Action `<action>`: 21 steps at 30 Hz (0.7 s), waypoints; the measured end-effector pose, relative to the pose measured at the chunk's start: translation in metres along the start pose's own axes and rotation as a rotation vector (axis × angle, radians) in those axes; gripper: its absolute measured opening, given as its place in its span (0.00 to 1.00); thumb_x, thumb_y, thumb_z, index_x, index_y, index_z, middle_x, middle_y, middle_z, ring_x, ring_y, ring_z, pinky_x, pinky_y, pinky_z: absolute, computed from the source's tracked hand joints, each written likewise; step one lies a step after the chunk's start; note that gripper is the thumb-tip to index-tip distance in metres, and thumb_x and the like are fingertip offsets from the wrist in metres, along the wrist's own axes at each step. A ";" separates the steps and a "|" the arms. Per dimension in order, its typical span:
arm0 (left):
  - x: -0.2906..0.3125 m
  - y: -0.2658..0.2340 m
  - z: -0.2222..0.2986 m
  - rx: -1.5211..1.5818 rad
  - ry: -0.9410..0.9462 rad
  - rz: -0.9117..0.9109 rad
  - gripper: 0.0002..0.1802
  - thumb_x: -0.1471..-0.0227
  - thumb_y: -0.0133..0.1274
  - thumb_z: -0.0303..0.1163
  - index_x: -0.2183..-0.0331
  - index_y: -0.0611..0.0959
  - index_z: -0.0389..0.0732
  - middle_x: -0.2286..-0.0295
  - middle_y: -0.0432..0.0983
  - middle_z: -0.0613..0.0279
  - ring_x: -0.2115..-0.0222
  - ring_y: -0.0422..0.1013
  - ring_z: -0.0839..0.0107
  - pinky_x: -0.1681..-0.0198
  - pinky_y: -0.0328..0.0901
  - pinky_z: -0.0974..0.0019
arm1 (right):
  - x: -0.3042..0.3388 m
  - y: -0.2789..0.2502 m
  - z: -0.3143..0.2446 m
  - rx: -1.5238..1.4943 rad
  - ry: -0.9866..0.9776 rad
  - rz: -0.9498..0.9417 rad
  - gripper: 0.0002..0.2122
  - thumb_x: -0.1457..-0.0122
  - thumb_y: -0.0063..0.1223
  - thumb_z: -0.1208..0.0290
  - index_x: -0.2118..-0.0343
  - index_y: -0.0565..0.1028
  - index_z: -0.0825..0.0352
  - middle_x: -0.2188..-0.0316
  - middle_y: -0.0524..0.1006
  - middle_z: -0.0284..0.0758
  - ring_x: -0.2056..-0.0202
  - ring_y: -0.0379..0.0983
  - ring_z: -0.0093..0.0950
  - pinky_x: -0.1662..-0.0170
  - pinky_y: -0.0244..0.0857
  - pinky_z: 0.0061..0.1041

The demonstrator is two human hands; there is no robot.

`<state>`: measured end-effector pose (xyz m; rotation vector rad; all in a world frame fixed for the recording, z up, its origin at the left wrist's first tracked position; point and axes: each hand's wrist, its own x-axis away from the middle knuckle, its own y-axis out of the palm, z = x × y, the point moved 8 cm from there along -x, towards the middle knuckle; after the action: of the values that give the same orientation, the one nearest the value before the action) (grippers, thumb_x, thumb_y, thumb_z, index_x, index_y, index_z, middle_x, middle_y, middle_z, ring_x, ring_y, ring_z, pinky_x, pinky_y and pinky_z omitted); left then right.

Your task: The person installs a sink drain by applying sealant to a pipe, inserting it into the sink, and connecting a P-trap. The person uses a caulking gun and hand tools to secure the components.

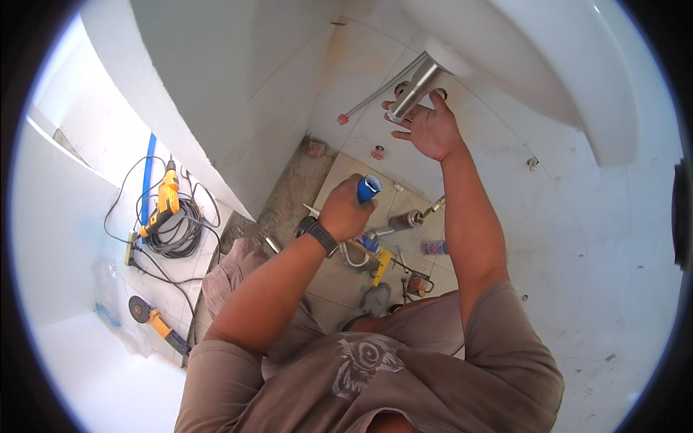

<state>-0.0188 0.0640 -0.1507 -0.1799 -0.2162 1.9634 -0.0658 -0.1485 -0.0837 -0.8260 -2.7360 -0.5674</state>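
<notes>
Right hand (432,132) clamped round metal drain pipe (415,90) under white basin (577,79). Left hand (345,213) closed on blue tool handle (368,188). Pipe judged rigid, smooth, likely slippery; best held mid-length, near basin.

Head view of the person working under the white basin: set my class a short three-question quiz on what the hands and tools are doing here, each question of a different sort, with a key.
1. True or false: the right hand is at the lower end of the metal pipe under the white basin.
2. What does the left hand hold? A) a blue-tipped handle B) a hammer C) a paint brush
3. Fill in: the yellow drill lies on the floor on a coil of ____.

Key
1. True
2. A
3. cable
</notes>
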 end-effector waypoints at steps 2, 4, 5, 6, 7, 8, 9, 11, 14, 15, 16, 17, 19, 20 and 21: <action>0.000 0.001 0.000 -0.020 0.007 -0.005 0.20 0.50 0.62 0.31 0.56 0.77 0.35 0.63 0.78 0.40 0.59 0.75 0.42 0.55 0.69 0.50 | 0.006 -0.005 0.002 0.086 -0.058 0.009 0.42 0.35 0.31 0.32 0.33 0.63 0.66 0.34 0.66 0.43 0.30 0.51 0.42 0.30 0.34 0.56; -0.001 0.001 0.000 -0.038 0.017 0.000 0.21 0.50 0.62 0.31 0.55 0.77 0.35 0.62 0.78 0.39 0.59 0.75 0.42 0.55 0.69 0.50 | 0.013 -0.012 0.006 0.181 -0.108 0.054 0.39 0.34 0.32 0.36 0.32 0.63 0.66 0.33 0.65 0.42 0.30 0.52 0.40 0.30 0.36 0.52; -0.001 0.000 -0.001 -0.047 0.023 0.006 0.21 0.50 0.62 0.31 0.55 0.77 0.35 0.62 0.78 0.39 0.59 0.75 0.42 0.56 0.69 0.50 | 0.017 -0.015 0.010 0.232 -0.129 0.093 0.37 0.32 0.31 0.39 0.32 0.63 0.66 0.33 0.65 0.42 0.30 0.52 0.38 0.30 0.38 0.49; 0.000 -0.001 -0.002 -0.058 0.012 0.017 0.21 0.49 0.62 0.31 0.54 0.77 0.35 0.62 0.78 0.39 0.59 0.75 0.41 0.56 0.69 0.50 | 0.020 -0.021 0.014 0.295 -0.129 0.167 0.35 0.31 0.31 0.42 0.32 0.63 0.66 0.33 0.65 0.42 0.30 0.52 0.37 0.29 0.39 0.46; 0.000 -0.002 0.000 -0.071 0.044 0.023 0.21 0.49 0.62 0.30 0.54 0.77 0.35 0.62 0.78 0.39 0.59 0.75 0.42 0.56 0.70 0.50 | 0.025 -0.019 0.015 0.356 -0.176 0.153 0.33 0.31 0.33 0.46 0.32 0.62 0.67 0.32 0.64 0.42 0.29 0.50 0.38 0.29 0.39 0.44; 0.001 -0.004 0.001 -0.085 0.059 0.035 0.21 0.49 0.62 0.30 0.54 0.77 0.35 0.62 0.78 0.39 0.59 0.75 0.42 0.56 0.70 0.50 | 0.033 -0.018 0.018 0.430 -0.204 0.173 0.32 0.30 0.34 0.49 0.31 0.61 0.68 0.32 0.63 0.42 0.28 0.48 0.38 0.28 0.39 0.41; 0.002 -0.006 0.001 -0.101 0.061 0.050 0.22 0.49 0.62 0.30 0.54 0.77 0.35 0.62 0.78 0.39 0.59 0.75 0.42 0.56 0.70 0.50 | 0.039 -0.013 0.019 0.506 -0.254 0.158 0.31 0.30 0.36 0.52 0.31 0.60 0.69 0.31 0.62 0.43 0.27 0.46 0.39 0.28 0.39 0.39; 0.003 -0.009 0.001 -0.065 0.044 0.036 0.22 0.50 0.62 0.29 0.54 0.77 0.35 0.62 0.78 0.39 0.59 0.75 0.42 0.56 0.70 0.50 | 0.047 0.006 0.017 0.736 -0.375 0.143 0.34 0.34 0.43 0.51 0.30 0.57 0.69 0.29 0.55 0.46 0.28 0.48 0.44 0.28 0.42 0.42; 0.005 -0.020 0.003 -0.085 0.030 0.056 0.21 0.49 0.62 0.29 0.54 0.77 0.35 0.62 0.78 0.40 0.59 0.75 0.42 0.55 0.69 0.51 | 0.057 0.030 0.022 0.979 -0.418 0.284 0.36 0.36 0.49 0.53 0.30 0.56 0.68 0.27 0.47 0.50 0.28 0.46 0.49 0.28 0.42 0.43; 0.005 -0.024 0.004 -0.112 0.031 0.075 0.21 0.49 0.62 0.29 0.54 0.77 0.35 0.62 0.78 0.40 0.59 0.75 0.42 0.55 0.69 0.51 | 0.061 0.032 0.026 1.033 -0.359 0.388 0.35 0.36 0.50 0.54 0.30 0.57 0.68 0.27 0.45 0.51 0.28 0.45 0.50 0.27 0.41 0.42; 0.007 -0.028 0.006 -0.133 0.032 0.076 0.20 0.49 0.61 0.29 0.54 0.77 0.35 0.62 0.78 0.40 0.60 0.75 0.42 0.56 0.69 0.51 | 0.065 0.040 0.029 1.075 -0.355 0.391 0.36 0.37 0.50 0.55 0.30 0.55 0.69 0.27 0.44 0.52 0.27 0.44 0.48 0.27 0.42 0.40; 0.008 -0.033 0.007 -0.162 0.036 0.089 0.20 0.49 0.61 0.29 0.55 0.77 0.35 0.62 0.78 0.41 0.60 0.75 0.42 0.56 0.69 0.51 | 0.069 0.044 0.033 1.109 -0.311 0.410 0.37 0.37 0.50 0.55 0.29 0.54 0.69 0.26 0.44 0.52 0.27 0.42 0.47 0.28 0.43 0.38; 0.011 -0.042 0.009 -0.191 0.048 0.104 0.19 0.49 0.61 0.29 0.55 0.77 0.36 0.62 0.78 0.41 0.60 0.75 0.42 0.56 0.69 0.52 | 0.075 0.046 0.037 1.182 -0.265 0.387 0.38 0.38 0.51 0.56 0.29 0.52 0.68 0.27 0.46 0.53 0.27 0.44 0.45 0.29 0.45 0.36; 0.013 -0.047 0.010 -0.189 0.055 0.109 0.19 0.49 0.61 0.30 0.55 0.77 0.36 0.63 0.78 0.41 0.60 0.75 0.41 0.56 0.69 0.51 | 0.077 0.046 0.039 1.223 -0.263 0.343 0.38 0.38 0.52 0.57 0.28 0.51 0.66 0.28 0.48 0.54 0.27 0.46 0.44 0.29 0.47 0.36; 0.015 -0.050 0.010 -0.185 0.061 0.113 0.19 0.49 0.61 0.30 0.56 0.78 0.36 0.63 0.78 0.41 0.61 0.75 0.41 0.56 0.69 0.51 | 0.078 0.044 0.040 1.264 -0.290 0.295 0.38 0.38 0.53 0.58 0.28 0.51 0.64 0.29 0.50 0.54 0.28 0.48 0.44 0.30 0.49 0.36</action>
<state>0.0180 0.0969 -0.1295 -0.3796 -0.3545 2.0459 -0.1085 -0.0596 -0.0816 -0.8845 -2.3604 1.2843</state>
